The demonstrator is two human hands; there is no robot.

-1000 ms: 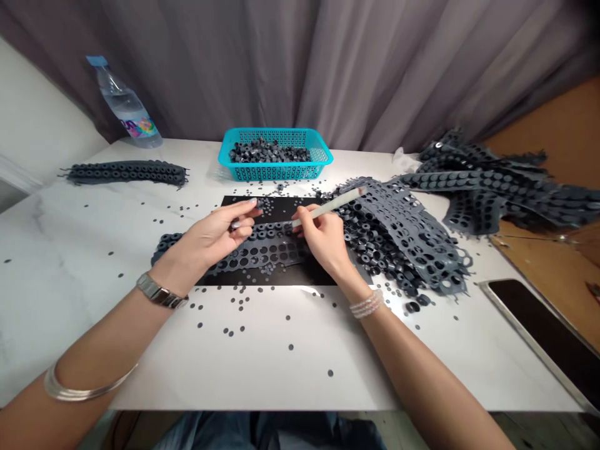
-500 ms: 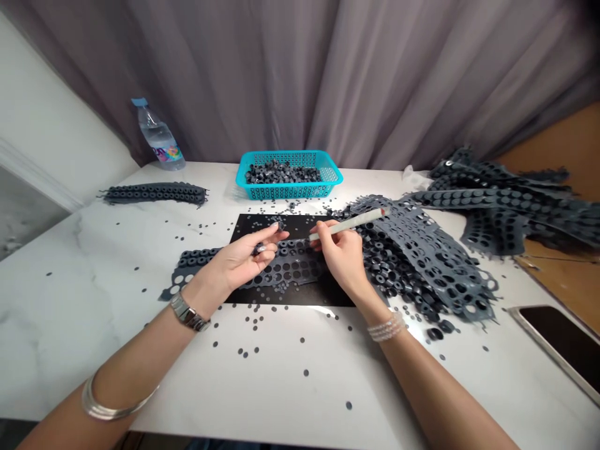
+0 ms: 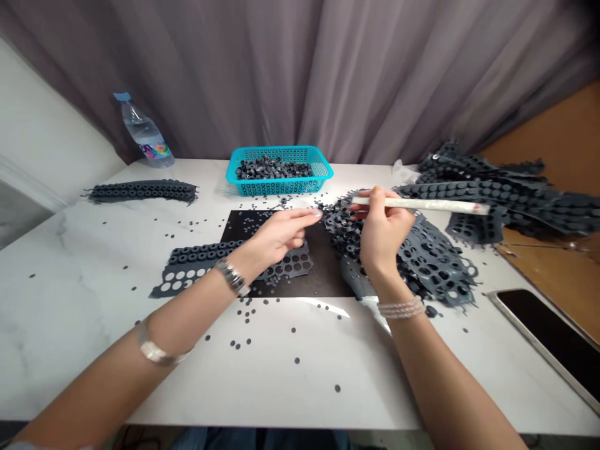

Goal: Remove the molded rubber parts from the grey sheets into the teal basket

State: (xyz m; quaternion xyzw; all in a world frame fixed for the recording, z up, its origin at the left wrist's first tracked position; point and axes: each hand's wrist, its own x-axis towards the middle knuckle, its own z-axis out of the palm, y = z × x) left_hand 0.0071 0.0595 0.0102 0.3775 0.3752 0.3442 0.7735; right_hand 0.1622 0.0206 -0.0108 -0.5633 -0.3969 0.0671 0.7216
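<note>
My left hand [image 3: 276, 236] is over the black mat [image 3: 325, 269], index finger stretched right toward a heap of black rubber rings [image 3: 344, 234]. Its other fingers are loosely bent, and I make out nothing in its grasp. Beneath its wrist lies a perforated dark rubber sheet [image 3: 180, 275], with rings still along its far edge. My right hand [image 3: 385, 228] is closed round a white stick [image 3: 435, 204] with a reddish mark near its right end. That hand is above the ring heap and the punched-out rubber sheets [image 3: 431, 256], hiding part of them.
A turquoise basket [image 3: 281, 187] of small black pieces stands at the back. To its left are a rubber strip [image 3: 140, 190] and a water bottle [image 3: 147, 134]. More rubber sheets [image 3: 515, 194] and a phone [image 3: 544, 337] lie right. Small black discs [image 3: 297, 360] dot the white table [image 3: 210, 387].
Both hands have moved right, toward the ring heap. The stick has swung from slanting upward to nearly level. The left index finger is now straighter, and the view has shifted slightly.
</note>
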